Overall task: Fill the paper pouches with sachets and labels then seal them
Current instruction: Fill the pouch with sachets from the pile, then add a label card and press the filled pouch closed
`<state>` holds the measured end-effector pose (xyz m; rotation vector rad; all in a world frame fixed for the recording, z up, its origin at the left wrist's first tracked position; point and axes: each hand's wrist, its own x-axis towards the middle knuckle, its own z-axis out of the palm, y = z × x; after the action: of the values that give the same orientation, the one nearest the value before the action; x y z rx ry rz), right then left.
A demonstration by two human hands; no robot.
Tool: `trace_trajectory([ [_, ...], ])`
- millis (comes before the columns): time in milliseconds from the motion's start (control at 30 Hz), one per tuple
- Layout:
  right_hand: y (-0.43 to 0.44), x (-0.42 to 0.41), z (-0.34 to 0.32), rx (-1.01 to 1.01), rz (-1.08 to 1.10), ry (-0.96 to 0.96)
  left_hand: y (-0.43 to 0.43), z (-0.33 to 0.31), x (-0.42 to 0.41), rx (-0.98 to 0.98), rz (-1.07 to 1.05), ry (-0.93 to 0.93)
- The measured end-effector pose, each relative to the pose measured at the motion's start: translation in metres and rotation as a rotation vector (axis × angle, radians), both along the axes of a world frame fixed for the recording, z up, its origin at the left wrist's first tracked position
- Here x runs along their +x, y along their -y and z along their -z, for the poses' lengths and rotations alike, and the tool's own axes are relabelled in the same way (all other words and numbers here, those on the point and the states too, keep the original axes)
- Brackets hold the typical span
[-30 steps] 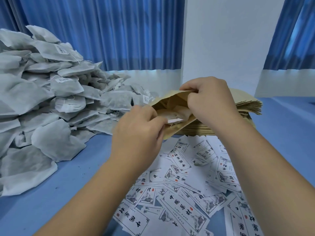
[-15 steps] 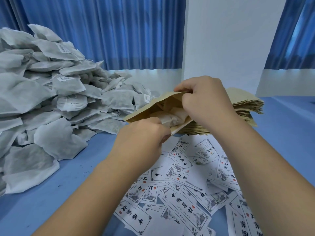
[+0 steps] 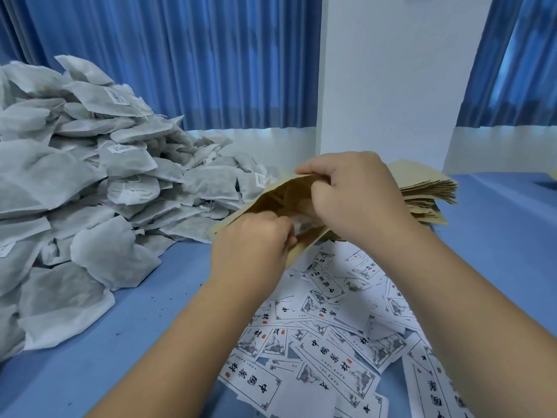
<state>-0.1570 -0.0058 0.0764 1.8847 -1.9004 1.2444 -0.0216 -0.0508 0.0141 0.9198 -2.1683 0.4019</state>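
Note:
A tan paper pouch (image 3: 271, 200) is held up above the blue table, its mouth open toward me. My right hand (image 3: 358, 194) pinches the pouch's upper lip. My left hand (image 3: 253, 239) is curled at the lower lip, its fingers pushing a whitish sachet (image 3: 301, 224) into the opening. A big heap of grey-white sachets (image 3: 90, 188) fills the left side. Printed paper labels (image 3: 331, 342) lie scattered under my forearms. A stack of flat tan pouches (image 3: 428, 191) sits behind my right hand.
The blue tabletop (image 3: 120, 372) shows bare between the sachet heap and the labels, with small dark crumbs on it. Blue curtains (image 3: 180, 55) and a white wall (image 3: 391, 70) stand behind the table.
The pouch has tilted and dropped a little to the left. My left hand has pushed the sachet deeper into its mouth. My right hand keeps its hold on the upper lip.

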Motion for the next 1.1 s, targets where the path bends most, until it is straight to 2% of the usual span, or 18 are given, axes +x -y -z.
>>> trace_trajectory([
  [67,-0.008,-0.003,0.006,-0.010,0.007,0.016,0.000,0.005,-0.002,0.050,0.011,0.062],
  [233,-0.036,-0.014,0.027,-0.068,0.018,0.018,-0.017,0.009,-0.018,0.156,0.006,0.366],
  [300,-0.046,-0.021,0.033,-0.114,0.027,0.022,-0.030,0.006,-0.020,0.209,0.081,0.461],
  [367,-0.057,-0.026,0.039,-0.187,0.033,0.009,-0.047,-0.002,-0.016,0.241,0.201,0.476],
  [467,-0.070,-0.031,0.047,-0.270,0.032,-0.003,-0.066,-0.017,-0.005,0.227,0.432,0.370],
  [533,-0.077,-0.031,0.053,-0.289,0.024,-0.004,-0.071,-0.019,0.000,0.130,0.490,0.233],
  [667,-0.089,-0.034,0.069,-0.303,-0.010,-0.015,-0.078,-0.009,0.011,-0.089,0.331,-0.109],
  [800,-0.100,-0.033,0.086,-0.276,-0.065,-0.057,-0.081,0.005,0.020,-0.149,0.169,-0.189],
  [900,-0.108,-0.031,0.096,-0.235,-0.128,-0.134,-0.083,0.010,0.025,-0.089,0.141,-0.065],
  [1033,-0.114,-0.030,0.102,-0.167,-0.209,-0.133,-0.086,0.016,0.023,0.131,0.136,0.348],
  [1100,-0.114,-0.032,0.102,-0.127,-0.227,-0.084,-0.082,0.025,0.023,0.197,0.117,0.445],
])
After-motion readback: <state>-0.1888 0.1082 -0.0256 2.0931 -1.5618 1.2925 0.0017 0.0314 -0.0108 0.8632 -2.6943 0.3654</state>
